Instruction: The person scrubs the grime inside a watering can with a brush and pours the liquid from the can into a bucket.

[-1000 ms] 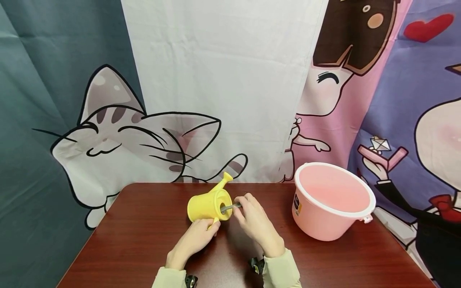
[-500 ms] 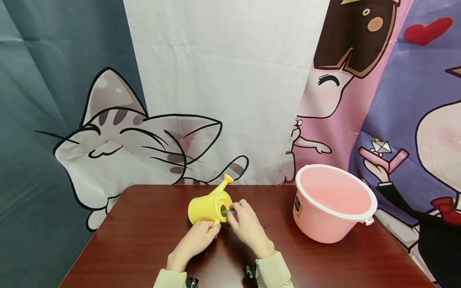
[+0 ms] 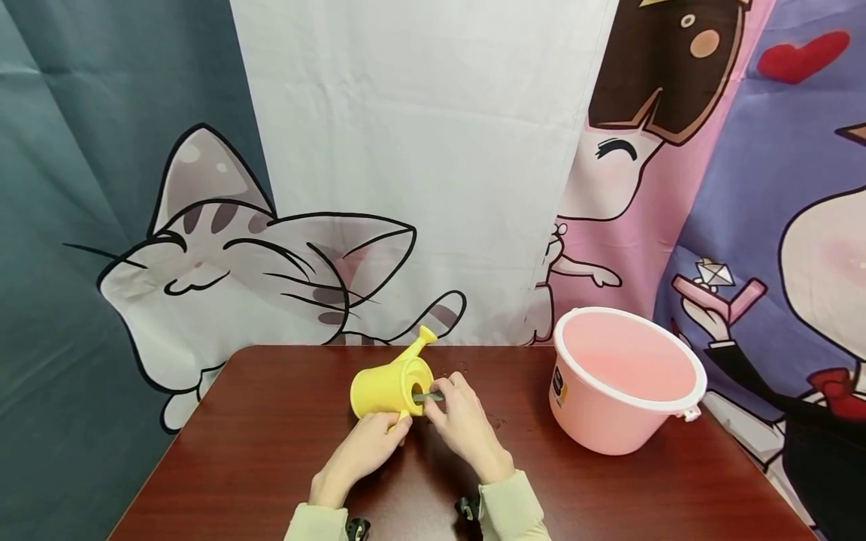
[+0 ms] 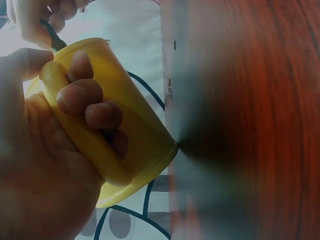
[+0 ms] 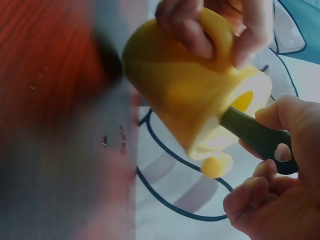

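Observation:
A yellow watering can (image 3: pixel 377 392) is tilted over the table, its mouth turned to the right and its spout pointing up and back. My left hand (image 3: pixel 368 449) grips the can's handle (image 4: pixel 85 127), fingers wrapped round it. At the mouth, my right hand (image 3: pixel 468 430) pinches a dark green handled tool (image 5: pixel 257 135) with a hole in its end, between thumb and fingers. The tool's far part is hidden inside the can, so I cannot tell its kind. The other right fingers are curled below the handle.
A pink bucket (image 3: pixel 598 417) with a white rim stands at the right on the reddish-brown table (image 3: pixel 237 451). Small water drops (image 3: pixel 501 423) lie to the right of the can. A printed cloth (image 3: pixel 419 150) hangs behind the table's back edge.
My right hand has moved left toward the can, and the green tool has gone deeper into its mouth. My left hand and the can have stayed nearly still.

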A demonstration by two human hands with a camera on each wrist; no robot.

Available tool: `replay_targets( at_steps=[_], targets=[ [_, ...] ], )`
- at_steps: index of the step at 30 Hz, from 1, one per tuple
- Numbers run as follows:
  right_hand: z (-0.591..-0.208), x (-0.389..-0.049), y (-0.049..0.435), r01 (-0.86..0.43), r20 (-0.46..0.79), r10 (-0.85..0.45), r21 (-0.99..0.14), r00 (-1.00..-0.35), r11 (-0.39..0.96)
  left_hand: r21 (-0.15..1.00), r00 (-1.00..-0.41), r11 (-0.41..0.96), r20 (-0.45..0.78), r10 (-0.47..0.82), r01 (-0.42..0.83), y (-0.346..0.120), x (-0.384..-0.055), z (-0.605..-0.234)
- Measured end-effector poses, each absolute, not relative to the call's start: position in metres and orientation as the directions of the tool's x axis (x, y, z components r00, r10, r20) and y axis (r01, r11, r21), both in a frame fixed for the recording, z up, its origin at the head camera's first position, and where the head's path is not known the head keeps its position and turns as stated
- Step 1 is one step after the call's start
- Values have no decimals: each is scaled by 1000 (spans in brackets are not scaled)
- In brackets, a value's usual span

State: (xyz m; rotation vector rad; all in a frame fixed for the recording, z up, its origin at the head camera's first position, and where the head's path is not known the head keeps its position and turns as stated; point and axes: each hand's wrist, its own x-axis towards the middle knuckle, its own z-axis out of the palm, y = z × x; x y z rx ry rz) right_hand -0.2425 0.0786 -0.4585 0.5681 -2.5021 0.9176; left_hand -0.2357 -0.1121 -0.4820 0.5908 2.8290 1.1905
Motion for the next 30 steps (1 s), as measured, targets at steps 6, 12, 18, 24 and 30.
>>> replay_targets(
  at_steps=[6,12,18,24,30],
  targets=[
    [-449,-241,84,-504,496,-242,-504,-834,702,695,-925,630,143,352,347,-113,-235,-482],
    [-442,-240,90,-519,509,-257,-481,-822,706,693,-919,624,152,365,362,-113,-236,-482],
    [-438,-239,92,-525,520,-250,-489,-817,697,692,-918,623,151,367,363,-112,-236,-483],
    [-444,-241,92,-510,499,-257,-479,-828,714,691,-916,623,153,372,368,-110,-235,-485],
    [-451,-244,89,-495,475,-253,-497,-843,713,676,-912,629,171,372,383,-109,-236,-485]
  ],
)
